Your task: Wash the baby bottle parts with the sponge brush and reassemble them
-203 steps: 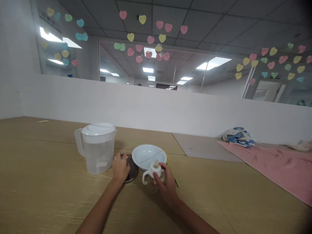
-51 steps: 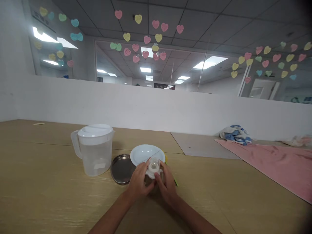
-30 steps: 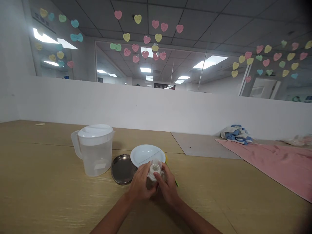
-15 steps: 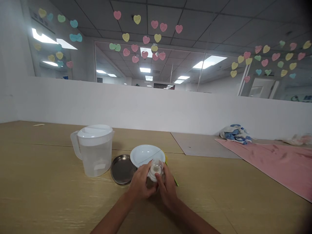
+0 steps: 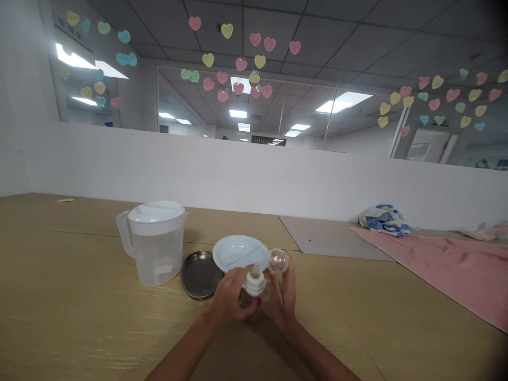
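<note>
A baby bottle (image 5: pixel 254 284) with a white collar and a clear teat stands upright near the middle of the table. My left hand (image 5: pixel 230 296) is wrapped round its left side. My right hand (image 5: pixel 283 297) pinches a clear domed bottle cap (image 5: pixel 278 261) just right of the teat, apart from it. Behind the bottle lies a white bowl (image 5: pixel 234 253), its front edge partly hidden by my hands. A round metal tray (image 5: pixel 201 275) sits left of my left hand, against the bowl. The bottle's lower body is mostly covered by my fingers.
A clear plastic pitcher (image 5: pixel 159 251) with a white lid stands to the left. A pink cloth (image 5: pixel 444 270) covers the right side of the table. A crumpled blue and white cloth (image 5: pixel 384 219) lies by the wall, behind a grey mat (image 5: pixel 333 238).
The clear cap has come off the teat and moved to the right in my right hand. My left hand has stayed on the bottle. The view has shifted slightly.
</note>
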Demonstrator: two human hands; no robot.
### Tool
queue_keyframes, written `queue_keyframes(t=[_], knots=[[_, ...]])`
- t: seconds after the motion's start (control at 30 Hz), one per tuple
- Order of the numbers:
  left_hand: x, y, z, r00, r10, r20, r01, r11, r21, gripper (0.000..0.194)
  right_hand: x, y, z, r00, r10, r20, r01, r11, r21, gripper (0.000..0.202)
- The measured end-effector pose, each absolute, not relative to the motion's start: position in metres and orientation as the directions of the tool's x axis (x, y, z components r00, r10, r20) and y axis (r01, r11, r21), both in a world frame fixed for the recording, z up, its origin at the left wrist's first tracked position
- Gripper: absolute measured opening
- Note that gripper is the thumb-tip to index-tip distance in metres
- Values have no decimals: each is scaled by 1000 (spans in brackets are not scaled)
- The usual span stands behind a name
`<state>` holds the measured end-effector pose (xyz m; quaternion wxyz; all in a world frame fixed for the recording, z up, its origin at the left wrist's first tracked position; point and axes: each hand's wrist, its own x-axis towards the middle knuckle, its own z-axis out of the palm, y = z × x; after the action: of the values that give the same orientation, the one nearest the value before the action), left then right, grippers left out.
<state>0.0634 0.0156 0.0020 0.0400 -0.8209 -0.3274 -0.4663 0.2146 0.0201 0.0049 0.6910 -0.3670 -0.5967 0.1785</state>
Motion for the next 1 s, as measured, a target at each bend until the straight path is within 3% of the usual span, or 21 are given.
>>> queue_keyframes(t=[0.2,0.4,0.6,0.83,1.0], knots=[[64,16,2,357,492,794,592,-777,215,59,218,31,10,291,783,550,36,565,-824,60],[63,17,1,370,513,775,607,-765,217,58,221,44,-5,205,827,523,64,522,-850,59],[62,19,0,366,483,796,599,-777,196,57,218,41,2,249,834,493,-39,517,-855,66],[63,17,3,367,505,781,603,-769,214,56,216,43,2,274,857,436,-109,478,-871,39],[62,18,1,360,462,810,591,-785,185,57,218,41,4,224,887,403,-117,435,-893,38]])
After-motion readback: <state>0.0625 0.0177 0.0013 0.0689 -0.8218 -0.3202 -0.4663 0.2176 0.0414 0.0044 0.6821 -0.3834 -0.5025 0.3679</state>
